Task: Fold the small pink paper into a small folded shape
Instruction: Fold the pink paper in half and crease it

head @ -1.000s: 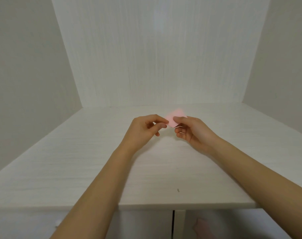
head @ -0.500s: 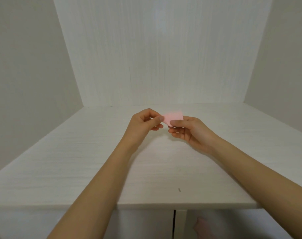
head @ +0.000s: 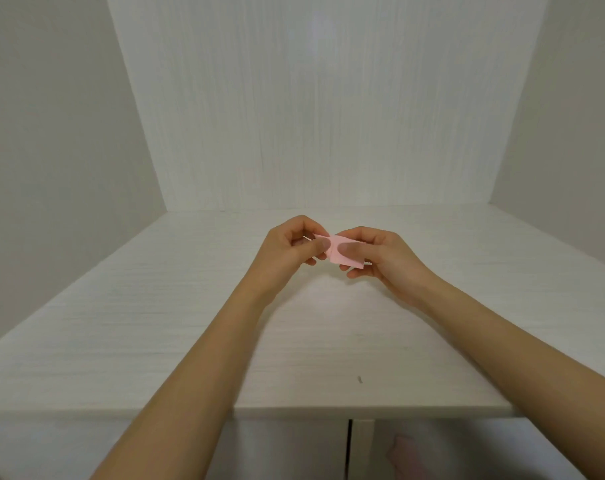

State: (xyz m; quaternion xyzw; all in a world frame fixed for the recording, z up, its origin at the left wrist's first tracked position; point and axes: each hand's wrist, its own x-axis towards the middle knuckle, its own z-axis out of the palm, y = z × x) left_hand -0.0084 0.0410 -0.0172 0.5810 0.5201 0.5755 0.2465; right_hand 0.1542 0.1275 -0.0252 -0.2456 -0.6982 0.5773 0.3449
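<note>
Pink paper (head: 342, 253) held in the air above the table (head: 155, 341), far middle. My left hand (head: 290, 247) and right hand (head: 380, 254) pinch opposite ends, thumbs on top, probably to press the crease.

text: none readable | labels: none | numbers: none

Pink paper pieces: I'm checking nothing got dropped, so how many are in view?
1. The pink paper is held above the table, pinched between the left hand and the right hand. The hands could hide another scrap.
</note>
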